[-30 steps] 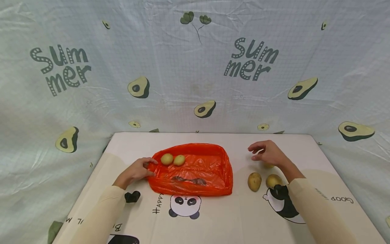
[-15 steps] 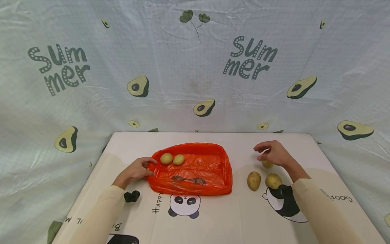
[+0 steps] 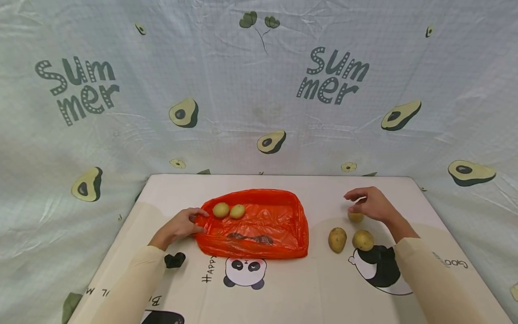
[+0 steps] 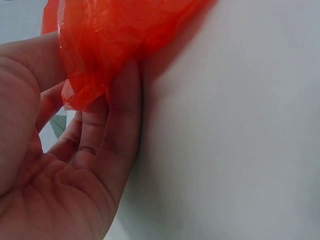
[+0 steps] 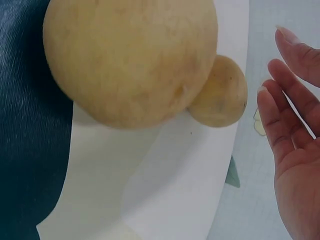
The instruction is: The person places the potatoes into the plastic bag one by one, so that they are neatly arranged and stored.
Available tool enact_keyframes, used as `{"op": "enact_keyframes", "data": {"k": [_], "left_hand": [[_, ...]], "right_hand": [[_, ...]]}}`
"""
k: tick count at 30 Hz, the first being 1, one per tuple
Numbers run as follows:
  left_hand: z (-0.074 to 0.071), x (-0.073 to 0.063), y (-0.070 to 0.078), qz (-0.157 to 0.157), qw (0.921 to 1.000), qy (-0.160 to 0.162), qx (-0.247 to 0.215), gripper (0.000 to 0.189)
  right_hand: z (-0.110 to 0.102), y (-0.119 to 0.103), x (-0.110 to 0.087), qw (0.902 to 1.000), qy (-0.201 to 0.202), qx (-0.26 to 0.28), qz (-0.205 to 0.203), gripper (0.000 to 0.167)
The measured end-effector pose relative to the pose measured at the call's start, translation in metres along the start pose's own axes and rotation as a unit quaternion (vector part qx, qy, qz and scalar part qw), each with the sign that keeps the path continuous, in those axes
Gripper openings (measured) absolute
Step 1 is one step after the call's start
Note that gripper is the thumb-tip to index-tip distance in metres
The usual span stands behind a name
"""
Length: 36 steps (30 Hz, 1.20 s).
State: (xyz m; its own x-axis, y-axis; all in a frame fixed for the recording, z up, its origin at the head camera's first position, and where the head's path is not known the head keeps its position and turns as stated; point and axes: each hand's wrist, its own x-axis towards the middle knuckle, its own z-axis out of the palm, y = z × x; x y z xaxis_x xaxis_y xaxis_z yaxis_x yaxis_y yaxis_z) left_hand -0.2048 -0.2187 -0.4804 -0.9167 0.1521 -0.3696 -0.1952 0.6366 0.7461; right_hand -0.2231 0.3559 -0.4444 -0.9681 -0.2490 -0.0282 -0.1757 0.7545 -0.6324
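A red plastic bag [image 3: 279, 220] lies spread wide in the middle of the table, with two potatoes [image 3: 237, 211] inside at its left. My left hand [image 3: 184, 227] holds the bag's left end; in the left wrist view the thin red plastic [image 4: 105, 45] passes between thumb and fingers. Over on the right, my right hand [image 3: 370, 204] hovers with relaxed fingers just above a potato [image 3: 356, 217] that it partly covers. Two more potatoes lie nearer: an oval one [image 3: 337, 240] and a rounder one [image 3: 363, 240]. The right wrist view shows nothing between the right hand's [image 5: 300, 135] fingers.
A small black object [image 3: 175, 260] sits by the left forearm. The white table [image 3: 295, 292] carries printed pandas and lettering. Behind it hangs a pale curtain [image 3: 226, 67] with avocado prints.
My right hand has moved rightward in small steps, from left of the far potato to above it. The left hand keeps its place on the bag.
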Motion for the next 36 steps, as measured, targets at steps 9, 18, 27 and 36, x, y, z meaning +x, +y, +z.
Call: {"op": "enact_keyframes", "data": {"k": [9,18,27,36], "left_hand": [[0.001,0.0,0.0,0.001,1.0,0.0,0.003,0.046],[-0.001,0.001,-0.001,0.003,1.0,-0.008,-0.001,0.046],[0.0,-0.001,0.001,0.007,1.0,-0.003,0.005,0.047],[0.0,-0.001,0.002,-0.005,1.0,-0.001,0.005,0.045]], "right_hand": [[-0.005,0.009,-0.005,0.9999,0.013,-0.011,-0.001,0.041],[-0.003,0.02,-0.013,0.9995,0.016,-0.01,0.024,0.045],[0.006,0.028,-0.016,0.9988,-0.001,-0.009,0.048,0.054],[0.012,0.029,-0.016,0.9968,-0.012,-0.021,0.076,0.057]]}}
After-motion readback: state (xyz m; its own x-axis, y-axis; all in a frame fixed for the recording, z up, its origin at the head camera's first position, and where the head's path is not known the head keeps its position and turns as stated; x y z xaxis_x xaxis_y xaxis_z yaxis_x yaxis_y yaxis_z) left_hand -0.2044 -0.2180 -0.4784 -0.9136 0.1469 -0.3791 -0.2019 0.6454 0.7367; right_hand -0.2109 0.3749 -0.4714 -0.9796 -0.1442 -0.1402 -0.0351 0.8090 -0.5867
